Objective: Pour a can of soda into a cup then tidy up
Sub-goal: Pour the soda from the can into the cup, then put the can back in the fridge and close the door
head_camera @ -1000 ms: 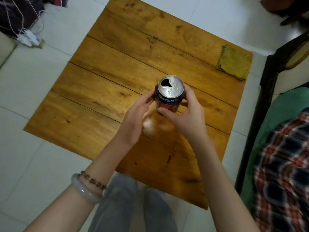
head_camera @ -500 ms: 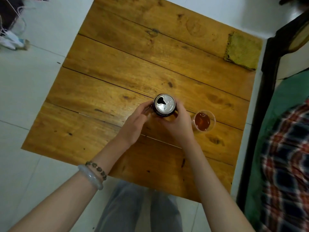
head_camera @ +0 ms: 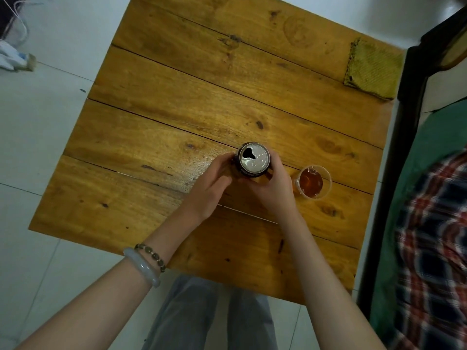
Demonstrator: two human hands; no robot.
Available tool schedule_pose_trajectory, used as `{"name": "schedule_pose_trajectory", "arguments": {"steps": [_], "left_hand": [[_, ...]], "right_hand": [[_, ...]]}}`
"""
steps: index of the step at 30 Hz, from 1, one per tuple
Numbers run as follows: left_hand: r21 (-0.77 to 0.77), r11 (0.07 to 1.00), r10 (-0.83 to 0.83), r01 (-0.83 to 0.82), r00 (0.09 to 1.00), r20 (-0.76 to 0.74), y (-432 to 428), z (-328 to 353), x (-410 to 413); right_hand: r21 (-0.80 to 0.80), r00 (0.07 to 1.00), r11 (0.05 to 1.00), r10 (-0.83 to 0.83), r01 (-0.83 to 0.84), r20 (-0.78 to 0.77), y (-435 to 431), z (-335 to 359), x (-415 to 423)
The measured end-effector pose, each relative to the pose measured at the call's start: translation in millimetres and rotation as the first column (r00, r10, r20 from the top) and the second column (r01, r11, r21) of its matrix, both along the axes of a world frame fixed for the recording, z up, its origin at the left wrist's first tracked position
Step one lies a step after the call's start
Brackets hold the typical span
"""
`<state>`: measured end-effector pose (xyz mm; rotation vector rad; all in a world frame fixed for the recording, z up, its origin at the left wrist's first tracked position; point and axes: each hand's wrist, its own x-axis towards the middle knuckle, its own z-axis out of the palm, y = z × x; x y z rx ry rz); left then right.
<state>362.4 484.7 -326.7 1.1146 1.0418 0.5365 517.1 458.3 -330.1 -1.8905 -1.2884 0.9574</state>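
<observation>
An opened soda can (head_camera: 254, 159) with a silver top and dark sides stands upright near the middle of the wooden table (head_camera: 177, 104). My left hand (head_camera: 211, 186) holds it from the left and my right hand (head_camera: 271, 188) holds it from the right, fingers curled round its sides. Just right of my right hand stands a clear plastic cup (head_camera: 313, 181) holding brown soda; neither hand touches it.
A yellow-green cloth (head_camera: 372, 69) lies at the table's far right corner. A dark chair frame (head_camera: 404, 147) with green and plaid fabric (head_camera: 434, 236) stands close along the table's right edge. White tiled floor surrounds the table, with cables at the far left.
The can has come down from a raised position onto the table between both hands. The view shifted, bringing the filled cup into sight at the right.
</observation>
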Motion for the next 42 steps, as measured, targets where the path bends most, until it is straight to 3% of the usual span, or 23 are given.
{"name": "schedule_pose_trajectory", "arguments": {"steps": [7, 14, 21, 25, 27, 29, 30, 31, 42], "left_hand": [[0.134, 0.991, 0.041, -0.019, 0.985, -0.165, -3.5, -2.1, 10.3], [0.357, 0.932, 0.199, -0.052, 0.899, -0.389, -5.2, -8.8, 35.3], [0.417, 0.903, 0.286, -0.108, 0.874, -0.392, -8.6, -10.3, 39.6], [0.452, 0.881, 0.316, -0.141, 0.886, -0.338, -18.5, -3.1, 26.4], [0.42, 0.892, 0.318, -0.169, 0.894, -0.315, -25.6, 7.2, 18.4], [0.351, 0.91, 0.329, -0.219, 0.898, -0.291, -35.3, 22.9, 9.9], [0.316, 0.914, 0.344, -0.253, 0.898, -0.275, -41.1, 31.4, 5.5], [0.285, 0.913, 0.365, -0.292, 0.896, -0.253, -48.3, 39.0, 1.6], [0.326, 0.744, 0.658, -0.583, 0.723, -0.211, -168.5, 175.4, -44.4]], "right_hand": [[-0.039, 0.997, 0.999, 0.024, -0.027, -0.067, -3.0, 1.7, 4.6], [-0.096, 0.987, 0.992, 0.064, -0.079, -0.147, -6.8, -2.3, 9.9], [-0.079, 0.976, 0.991, 0.093, -0.11, -0.195, -8.3, 2.6, 14.9], [-0.183, 0.956, 0.982, -0.003, -0.053, -0.292, -9.6, 13.3, 14.2], [-0.295, 0.865, 0.955, -0.154, 0.007, -0.477, -7.2, 20.5, 16.6], [-0.467, 0.624, 0.883, -0.391, 0.047, -0.676, -6.8, 34.8, 16.6], [-0.524, 0.536, 0.851, -0.455, 0.029, -0.71, -8.6, 43.1, 15.6], [-0.555, 0.51, 0.832, -0.473, -0.009, -0.718, -11.3, 52.7, 14.4], [-0.505, 0.533, 0.714, -0.217, -0.484, -0.818, -66.5, 186.8, -23.9]]}}
